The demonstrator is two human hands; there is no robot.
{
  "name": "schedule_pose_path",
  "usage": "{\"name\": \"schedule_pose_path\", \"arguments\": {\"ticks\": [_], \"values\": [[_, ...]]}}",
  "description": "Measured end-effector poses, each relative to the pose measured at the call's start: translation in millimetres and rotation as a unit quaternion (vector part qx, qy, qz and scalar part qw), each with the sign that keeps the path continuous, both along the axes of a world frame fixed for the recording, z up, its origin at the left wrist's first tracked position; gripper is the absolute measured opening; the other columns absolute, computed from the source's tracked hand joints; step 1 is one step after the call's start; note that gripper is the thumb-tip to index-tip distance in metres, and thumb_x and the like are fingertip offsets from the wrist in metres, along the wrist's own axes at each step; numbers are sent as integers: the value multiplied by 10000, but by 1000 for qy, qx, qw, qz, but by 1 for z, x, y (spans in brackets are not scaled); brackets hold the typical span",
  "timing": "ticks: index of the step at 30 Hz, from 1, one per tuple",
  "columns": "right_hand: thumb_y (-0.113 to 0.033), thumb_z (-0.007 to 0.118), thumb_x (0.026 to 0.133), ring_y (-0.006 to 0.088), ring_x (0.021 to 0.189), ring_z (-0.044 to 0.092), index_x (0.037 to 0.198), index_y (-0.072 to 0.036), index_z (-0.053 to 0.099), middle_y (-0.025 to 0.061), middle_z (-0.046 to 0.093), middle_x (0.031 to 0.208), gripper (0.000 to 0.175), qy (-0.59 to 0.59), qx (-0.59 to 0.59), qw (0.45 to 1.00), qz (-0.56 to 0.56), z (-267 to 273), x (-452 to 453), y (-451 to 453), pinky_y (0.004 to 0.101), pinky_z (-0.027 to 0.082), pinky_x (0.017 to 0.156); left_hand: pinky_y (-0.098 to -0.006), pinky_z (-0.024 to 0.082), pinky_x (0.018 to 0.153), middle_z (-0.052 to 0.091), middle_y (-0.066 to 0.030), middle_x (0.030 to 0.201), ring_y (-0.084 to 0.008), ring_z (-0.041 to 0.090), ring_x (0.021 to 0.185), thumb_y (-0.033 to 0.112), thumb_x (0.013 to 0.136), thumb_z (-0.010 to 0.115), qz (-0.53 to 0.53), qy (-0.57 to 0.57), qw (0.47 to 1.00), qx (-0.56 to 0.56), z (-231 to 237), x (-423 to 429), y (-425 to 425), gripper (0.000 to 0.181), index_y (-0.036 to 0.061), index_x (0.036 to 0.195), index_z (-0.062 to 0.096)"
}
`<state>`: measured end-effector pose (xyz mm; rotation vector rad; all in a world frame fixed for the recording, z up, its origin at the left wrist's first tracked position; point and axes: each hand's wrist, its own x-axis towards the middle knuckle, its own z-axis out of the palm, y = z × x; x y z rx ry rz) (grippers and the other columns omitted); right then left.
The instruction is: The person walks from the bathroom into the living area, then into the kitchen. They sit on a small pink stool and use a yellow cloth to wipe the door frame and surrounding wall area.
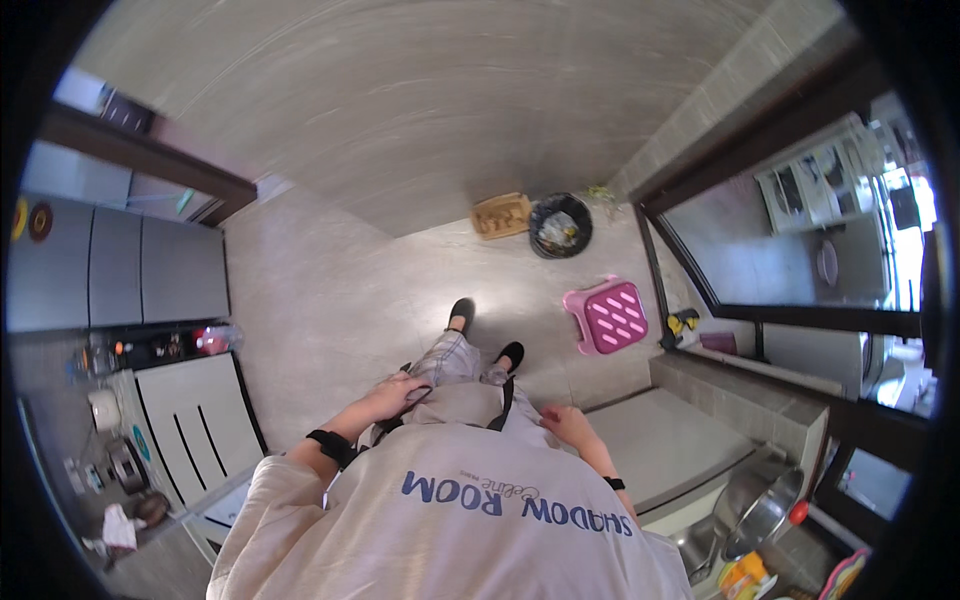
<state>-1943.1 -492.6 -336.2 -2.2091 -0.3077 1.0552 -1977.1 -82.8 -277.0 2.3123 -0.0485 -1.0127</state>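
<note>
My left hand (391,396) is at the front of my waist, fingers bent beside a dark strap or edge (417,397). Whether it grips that dark piece cannot be made out. My right hand (568,424) hangs beside my right thigh with loosely curled fingers and nothing visible in it. Patterned light trousers (448,358) and dark shoes (463,311) show below, one foot ahead of the other. A pink and magenta plastic step stool (615,319) stands on the floor ahead of my right side.
A black waste bin (541,244) with rubbish stands by a cardboard box (501,216) near the wall. Left are grey cabinets (184,270) and a white cabinet (199,420). A stone-edged counter (667,442) with a metal pan (765,510) is at right, below a dark-framed window (787,309).
</note>
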Motion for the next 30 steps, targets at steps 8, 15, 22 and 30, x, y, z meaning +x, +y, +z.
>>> {"name": "schedule_pose_path", "arguments": {"ticks": [8,15,22,30], "values": [[-299,638,848,327,901,673,1085,-130,686,144,707,951,295,20,-73,996,54,12,45,83,423,529,788,-433,512,855,656,-134,1021,-357,617,993,361,848,682,160,-129,975,85,-28,-72,67,216,171,949,701],[-273,643,834,315,939,670,1088,-142,687,134,707,975,289,-49,-119,980,149,10,103,227,425,529,829,-461,506,681,679,-172,829,-361,659,795,465,882,599,317,7,948,-16,-54,-155,175,389,88,958,655],[-247,649,850,309,924,674,1101,-93,672,140,704,1006,295,-45,4,963,266,28,97,430,398,532,821,-387,517,689,692,-147,807,-297,668,752,399,801,718,421,15,907,-15,-15,-182,279,373,79,990,686],[-256,624,849,315,924,674,1080,-105,684,131,708,1005,282,-73,-56,897,432,29,134,503,407,532,822,-312,508,714,675,-76,832,-161,638,772,161,832,642,546,-26,832,-96,-51,-199,318,283,49,1092,647]]}}
